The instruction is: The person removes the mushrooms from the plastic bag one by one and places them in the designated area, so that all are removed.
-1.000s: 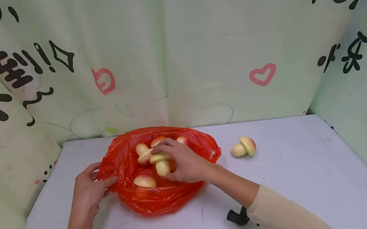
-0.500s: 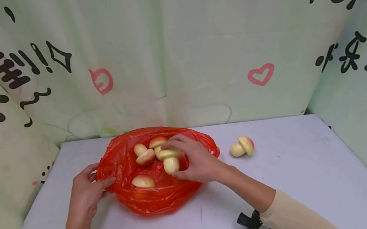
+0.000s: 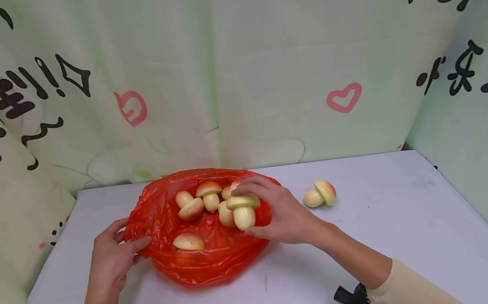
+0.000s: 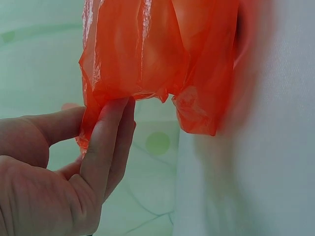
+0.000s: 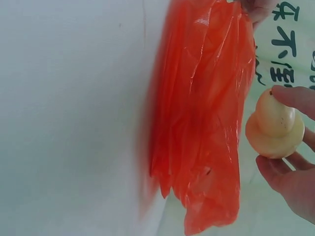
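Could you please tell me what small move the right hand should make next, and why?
Probably carry the held mushroom rightward, clear of the red plastic bag, toward the table: the right hand grips it at the bag's right side, the left hand pinches the bag's left edge, and a loose mushroom already lies on the table to the right.

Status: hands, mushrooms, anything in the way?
Left hand grips edge of red bag. Right hand holds one mushroom above the bag. Another mushroom on table beside bag; no obstruction visible.
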The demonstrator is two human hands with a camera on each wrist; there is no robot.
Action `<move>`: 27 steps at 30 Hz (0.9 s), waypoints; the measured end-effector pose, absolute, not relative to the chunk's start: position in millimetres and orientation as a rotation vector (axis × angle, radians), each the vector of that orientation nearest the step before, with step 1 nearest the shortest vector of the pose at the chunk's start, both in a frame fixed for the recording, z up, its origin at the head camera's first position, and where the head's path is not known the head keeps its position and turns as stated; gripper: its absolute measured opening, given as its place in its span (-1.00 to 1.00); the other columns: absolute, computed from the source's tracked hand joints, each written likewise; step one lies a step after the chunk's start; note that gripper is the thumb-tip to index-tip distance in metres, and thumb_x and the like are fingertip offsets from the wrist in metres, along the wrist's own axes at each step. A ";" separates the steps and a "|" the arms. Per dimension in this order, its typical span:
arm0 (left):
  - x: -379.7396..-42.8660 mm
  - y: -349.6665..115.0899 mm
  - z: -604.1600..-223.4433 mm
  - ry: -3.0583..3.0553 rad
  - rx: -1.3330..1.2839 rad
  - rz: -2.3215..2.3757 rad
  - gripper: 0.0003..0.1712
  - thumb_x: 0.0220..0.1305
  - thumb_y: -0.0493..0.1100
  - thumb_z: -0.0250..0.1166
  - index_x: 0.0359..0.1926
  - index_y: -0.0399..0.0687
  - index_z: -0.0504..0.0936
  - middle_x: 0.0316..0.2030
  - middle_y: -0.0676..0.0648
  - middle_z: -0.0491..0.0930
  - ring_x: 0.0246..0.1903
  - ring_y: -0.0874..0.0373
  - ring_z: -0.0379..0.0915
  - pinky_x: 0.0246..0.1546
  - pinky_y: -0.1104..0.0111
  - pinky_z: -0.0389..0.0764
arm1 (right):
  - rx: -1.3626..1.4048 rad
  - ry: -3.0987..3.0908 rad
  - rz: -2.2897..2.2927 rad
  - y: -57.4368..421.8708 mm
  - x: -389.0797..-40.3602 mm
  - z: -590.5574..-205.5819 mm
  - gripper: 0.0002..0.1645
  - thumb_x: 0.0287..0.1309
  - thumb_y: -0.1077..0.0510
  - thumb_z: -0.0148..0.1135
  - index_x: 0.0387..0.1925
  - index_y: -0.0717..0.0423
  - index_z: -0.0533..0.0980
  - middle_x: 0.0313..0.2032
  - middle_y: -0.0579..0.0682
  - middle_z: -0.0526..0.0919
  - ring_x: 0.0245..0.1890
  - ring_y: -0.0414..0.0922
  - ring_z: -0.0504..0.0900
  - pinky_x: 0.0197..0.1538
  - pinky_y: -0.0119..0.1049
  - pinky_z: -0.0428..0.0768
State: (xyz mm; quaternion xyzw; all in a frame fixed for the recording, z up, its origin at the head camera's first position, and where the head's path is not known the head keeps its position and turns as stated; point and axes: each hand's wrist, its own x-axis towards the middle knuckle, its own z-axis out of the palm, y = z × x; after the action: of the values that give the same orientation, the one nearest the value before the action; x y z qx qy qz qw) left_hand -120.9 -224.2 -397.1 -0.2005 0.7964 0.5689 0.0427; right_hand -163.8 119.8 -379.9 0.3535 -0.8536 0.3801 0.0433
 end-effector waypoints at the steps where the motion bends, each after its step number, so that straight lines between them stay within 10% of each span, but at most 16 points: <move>1: -120.8 -224.4 -397.0 2.437 -0.613 1.738 -0.11 0.39 -0.21 0.38 0.60 -0.19 0.14 0.34 -0.40 0.35 0.03 -0.09 0.58 -0.20 0.32 0.80 | 1.079 -2.611 1.165 122.0 -162.4 -379.6 -0.24 0.03 0.19 0.57 0.30 -0.14 0.52 0.31 -0.21 0.48 0.38 -0.15 0.44 0.28 -0.01 0.62; 18: -120.4 -226.2 -397.3 2.436 -0.611 1.729 -0.10 0.40 -0.18 0.37 0.61 -0.18 0.12 0.36 -0.40 0.34 0.08 -0.12 0.56 -0.18 0.32 0.79 | 0.985 -2.579 1.123 163.0 -155.4 -372.3 -0.19 -0.01 0.21 0.61 0.30 -0.18 0.51 0.28 -0.19 0.51 0.26 -0.19 0.52 0.16 -0.16 0.71; 27: -119.7 -223.1 -396.6 2.445 -0.608 1.727 -0.11 0.40 -0.20 0.37 0.61 -0.19 0.14 0.37 -0.40 0.35 0.09 -0.14 0.57 -0.23 0.36 0.79 | 0.858 -2.580 1.033 184.4 -151.7 -382.6 -0.13 -0.09 0.12 0.71 0.29 -0.24 0.52 0.25 -0.20 0.55 0.22 -0.18 0.54 0.13 0.11 0.46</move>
State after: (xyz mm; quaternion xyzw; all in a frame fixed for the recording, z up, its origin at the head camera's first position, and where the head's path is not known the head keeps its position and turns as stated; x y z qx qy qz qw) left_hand -119.7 -223.1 -396.6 -0.1988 0.7997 0.5648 0.0434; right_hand -151.7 184.4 -382.6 0.2929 -0.8811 0.3526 0.1164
